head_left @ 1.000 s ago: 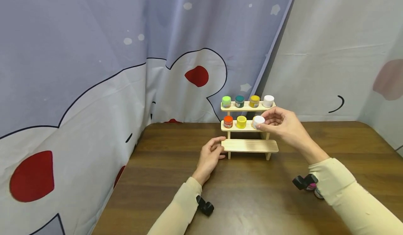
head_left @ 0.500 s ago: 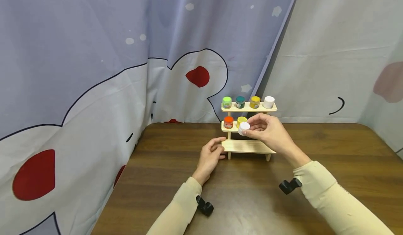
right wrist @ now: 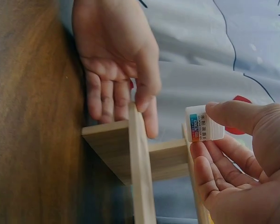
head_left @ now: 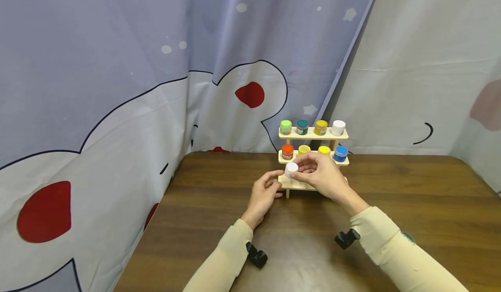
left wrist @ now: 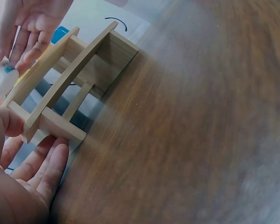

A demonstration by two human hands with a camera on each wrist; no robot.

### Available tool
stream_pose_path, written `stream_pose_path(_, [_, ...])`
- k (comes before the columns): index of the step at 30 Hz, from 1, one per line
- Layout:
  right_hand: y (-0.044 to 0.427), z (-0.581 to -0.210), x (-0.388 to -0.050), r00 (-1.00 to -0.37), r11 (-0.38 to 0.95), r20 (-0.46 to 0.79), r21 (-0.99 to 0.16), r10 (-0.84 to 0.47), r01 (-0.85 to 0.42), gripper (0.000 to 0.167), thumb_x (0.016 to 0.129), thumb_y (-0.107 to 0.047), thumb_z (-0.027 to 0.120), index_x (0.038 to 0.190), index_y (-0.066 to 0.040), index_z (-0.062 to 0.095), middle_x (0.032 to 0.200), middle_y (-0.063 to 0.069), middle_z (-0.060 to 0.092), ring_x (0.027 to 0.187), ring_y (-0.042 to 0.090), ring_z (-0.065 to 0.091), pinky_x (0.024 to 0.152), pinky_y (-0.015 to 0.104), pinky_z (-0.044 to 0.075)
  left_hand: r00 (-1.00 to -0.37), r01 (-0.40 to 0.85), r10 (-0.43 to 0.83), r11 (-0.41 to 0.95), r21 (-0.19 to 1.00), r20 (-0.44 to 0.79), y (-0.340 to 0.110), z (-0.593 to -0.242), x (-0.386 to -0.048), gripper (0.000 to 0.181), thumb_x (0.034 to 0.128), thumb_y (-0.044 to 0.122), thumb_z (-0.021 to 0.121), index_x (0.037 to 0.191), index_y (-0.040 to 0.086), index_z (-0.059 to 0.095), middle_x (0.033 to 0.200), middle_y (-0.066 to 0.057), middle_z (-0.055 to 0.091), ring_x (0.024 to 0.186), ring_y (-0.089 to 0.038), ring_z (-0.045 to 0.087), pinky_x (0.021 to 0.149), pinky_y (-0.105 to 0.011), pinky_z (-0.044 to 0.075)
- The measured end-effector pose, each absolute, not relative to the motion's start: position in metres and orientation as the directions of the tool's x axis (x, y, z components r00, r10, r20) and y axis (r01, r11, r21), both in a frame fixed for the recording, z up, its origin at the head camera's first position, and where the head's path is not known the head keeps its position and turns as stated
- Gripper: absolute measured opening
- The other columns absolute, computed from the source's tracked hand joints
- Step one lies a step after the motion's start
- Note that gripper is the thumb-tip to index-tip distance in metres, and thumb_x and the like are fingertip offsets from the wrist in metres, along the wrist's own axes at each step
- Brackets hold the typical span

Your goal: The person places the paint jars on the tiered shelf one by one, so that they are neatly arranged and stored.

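Observation:
A white paint jar (head_left: 291,170) is pinched between the thumb and fingers of my right hand (head_left: 322,176), over the left end of the lowest board. Its printed label faces the right wrist camera, where the jar (right wrist: 203,123) is tilted on its side in view. My left hand (head_left: 263,194) grips the left end of that board on the three-step wooden display rack (head_left: 297,185), thumb and fingers on either side of it. On the middle step stand red (head_left: 287,152), yellow (head_left: 304,149), another yellow (head_left: 324,149) and blue (head_left: 341,153) jars, partly hidden by my right hand.
Along the top step are light green (head_left: 286,127), dark green (head_left: 302,127), ochre (head_left: 321,128) and white (head_left: 338,128) jars. A green-lidded jar (head_left: 408,236) peeks out behind my right sleeve on the brown table (head_left: 203,213). A patterned curtain (head_left: 235,31) hangs behind.
My right hand has carried the white jar left and down, from the middle step to the lowest. The second yellow and blue jars have come into sight. My left hand stays on the rack.

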State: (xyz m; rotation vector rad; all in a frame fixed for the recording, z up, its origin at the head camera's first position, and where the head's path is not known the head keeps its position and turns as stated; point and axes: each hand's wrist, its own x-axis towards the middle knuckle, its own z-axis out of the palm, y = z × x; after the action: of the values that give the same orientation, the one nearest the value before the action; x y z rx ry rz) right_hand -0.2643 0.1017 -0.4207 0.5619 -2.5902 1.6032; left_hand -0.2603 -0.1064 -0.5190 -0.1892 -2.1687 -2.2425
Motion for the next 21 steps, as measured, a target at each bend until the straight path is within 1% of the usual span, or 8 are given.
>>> stream_pose_path(7, [0.096,-0.430,-0.264,-0.937,0.388,0.205,-0.869,-0.283,-0.307,0.036,0.096,-0.013,0.091,0.124,0.002,0.075,0.116,0.017,0.078,0.102,0.027,0.077,0.082,0.017,0.061,-0.993,0.096,0.072,-0.040,0.995,0.098,-0.106,-0.519,-0.260,0.037,0.1048,0.002,0.063,0.140,0.009,0.075,0.120,-0.017,0.079,0.102,-0.023,0.077,0.092,-0.042,0.069])
stream_pose_path(11, [0.092,-0.433,-0.264,-0.941,0.410,0.200,-0.861,-0.272,-0.301,0.035,0.096,-0.013,0.091,0.124,0.002,0.075,0.118,0.017,0.078,0.102,0.026,0.077,0.083,0.017,0.061,-0.993,0.094,0.073,-0.045,0.995,0.097,-0.107,-0.519,-0.260,0.037,0.1053,0.002,0.063,0.140,0.009,0.074,0.119,-0.016,0.079,0.102,-0.021,0.077,0.091,-0.040,0.069])
stream_pose_path(18, [0.090,-0.439,-0.265,-0.945,0.444,0.207,-0.843,-0.252,-0.303,0.034,0.096,-0.013,0.091,0.123,0.001,0.076,0.117,0.016,0.079,0.102,0.026,0.079,0.083,0.018,0.062,-0.991,0.104,0.078,-0.047,0.993,0.107,-0.107,-0.520,-0.260,0.037,0.1056,0.001,0.062,0.140,0.009,0.074,0.118,-0.015,0.080,0.104,-0.025,0.077,0.091,-0.040,0.069])
stream_pose_path(21, [0.089,-0.443,-0.265,-0.946,0.458,0.209,-0.835,-0.247,-0.304,0.033,0.096,-0.014,0.091,0.123,-0.001,0.077,0.116,0.015,0.079,0.101,0.025,0.079,0.084,0.021,0.063,-0.992,0.099,0.074,-0.042,0.994,0.102,-0.107,-0.520,-0.260,0.038,0.1053,0.001,0.063,0.140,0.010,0.075,0.118,-0.014,0.080,0.103,-0.022,0.076,0.089,-0.037,0.069])
